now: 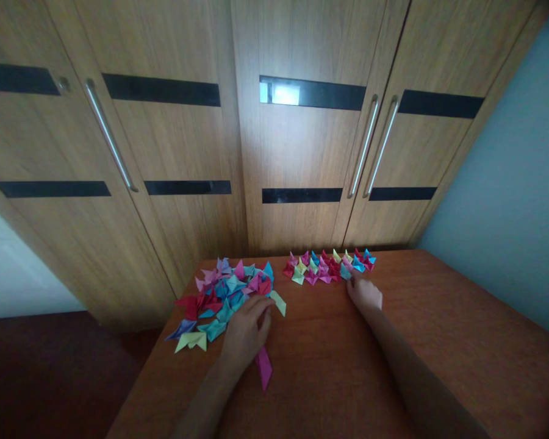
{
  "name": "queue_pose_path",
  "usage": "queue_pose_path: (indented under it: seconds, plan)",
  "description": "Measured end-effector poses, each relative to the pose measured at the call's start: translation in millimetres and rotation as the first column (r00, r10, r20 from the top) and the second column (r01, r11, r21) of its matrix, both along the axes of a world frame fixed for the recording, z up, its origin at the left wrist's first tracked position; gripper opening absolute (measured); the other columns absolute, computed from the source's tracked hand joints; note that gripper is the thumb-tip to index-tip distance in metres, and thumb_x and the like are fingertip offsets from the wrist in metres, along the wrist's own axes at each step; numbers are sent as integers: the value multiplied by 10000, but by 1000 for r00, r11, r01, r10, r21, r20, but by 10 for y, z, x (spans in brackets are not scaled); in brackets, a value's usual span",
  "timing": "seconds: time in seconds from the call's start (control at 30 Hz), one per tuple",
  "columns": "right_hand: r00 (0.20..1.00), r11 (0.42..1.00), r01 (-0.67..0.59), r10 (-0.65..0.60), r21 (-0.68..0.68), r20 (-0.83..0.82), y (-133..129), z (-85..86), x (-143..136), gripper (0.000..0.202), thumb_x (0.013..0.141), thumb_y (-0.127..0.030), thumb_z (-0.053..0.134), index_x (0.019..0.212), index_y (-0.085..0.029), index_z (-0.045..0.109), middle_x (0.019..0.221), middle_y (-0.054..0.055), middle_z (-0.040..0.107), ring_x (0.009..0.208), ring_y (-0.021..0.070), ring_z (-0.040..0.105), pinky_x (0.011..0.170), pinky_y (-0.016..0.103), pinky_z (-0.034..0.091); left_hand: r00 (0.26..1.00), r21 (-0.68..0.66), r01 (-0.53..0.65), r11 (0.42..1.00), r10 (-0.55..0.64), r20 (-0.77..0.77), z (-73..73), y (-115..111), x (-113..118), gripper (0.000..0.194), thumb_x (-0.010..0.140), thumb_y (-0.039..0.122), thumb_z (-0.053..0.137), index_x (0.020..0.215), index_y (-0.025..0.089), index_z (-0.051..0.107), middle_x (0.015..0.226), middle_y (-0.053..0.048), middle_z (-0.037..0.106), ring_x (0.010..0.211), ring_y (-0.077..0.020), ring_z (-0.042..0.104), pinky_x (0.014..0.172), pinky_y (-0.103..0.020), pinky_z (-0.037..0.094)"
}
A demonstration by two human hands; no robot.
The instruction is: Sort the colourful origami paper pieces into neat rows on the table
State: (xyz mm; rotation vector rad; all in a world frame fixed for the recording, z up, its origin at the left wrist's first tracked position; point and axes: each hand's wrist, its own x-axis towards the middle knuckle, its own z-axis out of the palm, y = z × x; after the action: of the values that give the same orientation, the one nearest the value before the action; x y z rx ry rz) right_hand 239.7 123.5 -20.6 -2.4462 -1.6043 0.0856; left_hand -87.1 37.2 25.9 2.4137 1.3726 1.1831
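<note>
A loose heap of folded paper pieces [233, 284] in pink, red, blue, teal and yellow lies on the left of the table. My left hand [247, 329] is over the heap's right edge, fingers bent and close together, beside a pale yellow piece [279, 303]; what they hold, if anything, is hidden. A magenta piece [264, 368] lies just under that hand. Further right, similar pieces stand upright in close rows [322, 268]. My right hand [365, 294] has its fingers together at the front row, touching a light blue piece [344, 272].
The brown wooden table [320, 366] reaches back to a wooden wardrobe [297, 225] with long metal handles. A pale blue wall [507, 195] rises on the right. Dark red floor [64, 372] shows beyond the table's left edge.
</note>
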Motion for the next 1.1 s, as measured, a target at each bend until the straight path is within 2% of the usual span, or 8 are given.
queue_pose_path:
  seconds: [0.17, 0.33, 0.43, 0.57, 0.7, 0.8, 0.93, 1.1]
  plan:
    - [1000, 1000, -6, 6, 8, -3, -15, 11, -9, 403, 915, -426, 350, 1247, -242, 488, 941, 113, 670, 865, 250, 646, 720, 346, 454, 1000, 50, -29, 998, 29, 7, -15, 46, -42, 253, 832, 110, 460, 989, 221, 625, 996, -54, 659, 922, -181, 630, 823, -332, 517]
    - [999, 999, -28, 28, 31, -19, -105, -15, -2, 385, 916, -471, 330, 1095, -251, 590, 912, 103, 673, 834, 251, 646, 692, 331, 447, 995, 68, -90, 994, 93, -36, 56, 51, -179, 242, 853, 153, 456, 1019, 226, 616, 1038, -56, 658, 973, -190, 622, 865, -340, 503]
    - [998, 999, -25, 27, 34, -51, -183, -32, -4, 382, 906, -482, 351, 1021, -245, 628, 898, 101, 676, 825, 252, 646, 665, 310, 435, 981, 87, -176, 981, 181, -62, 137, -11, -397, 231, 861, 226, 467, 1037, 226, 616, 1052, -54, 661, 970, -195, 626, 865, -334, 504]
    - [989, 995, -71, 79, 72, -122, -264, -55, -19, 332, 891, -460, 401, 950, -249, 650, 887, 74, 688, 807, 217, 646, 614, 262, 395, 938, 92, -299, 950, 310, -156, 172, -170, -828, 252, 866, 318, 458, 1017, 219, 633, 1035, -61, 669, 953, -210, 632, 849, -328, 509]
    - [978, 988, -105, 123, 113, -166, -282, -82, -11, 287, 877, -441, 434, 910, -255, 650, 831, 38, 689, 781, 197, 638, 562, 241, 344, 870, 89, -404, 910, 412, -269, 72, -372, -1227, 289, 859, 370, 442, 989, 217, 650, 997, -69, 683, 907, -226, 648, 817, -330, 522]
    - [970, 980, -124, 153, 154, -188, -269, -102, 17, 265, 876, -424, 444, 903, -257, 647, 798, 24, 686, 767, 189, 632, 554, 235, 326, 833, 66, -428, 902, 421, -358, -48, -494, -1408, 298, 837, 383, 462, 986, 220, 662, 1011, -65, 691, 914, -239, 652, 820, -345, 527]
    - [959, 970, -137, 181, 202, -219, -252, -132, 50, 268, 876, -419, 450, 890, -245, 652, 779, 23, 685, 743, 175, 632, 552, 227, 322, 808, 54, -428, 902, 408, -424, -163, -560, -1485, 297, 826, 376, 465, 975, 240, 683, 1057, -54, 688, 935, -229, 653, 821, -323, 532]
    - [951, 958, -145, 203, 247, -231, -237, -174, 70, 262, 870, -411, 461, 878, -238, 658, 762, 27, 687, 733, 176, 637, 548, 217, 329, 776, 96, -445, 890, 437, -455, -186, -558, -1461, 328, 846, 380, 423, 956, 228, 692, 1014, -60, 701, 883, -227, 665, 784, -313, 541]
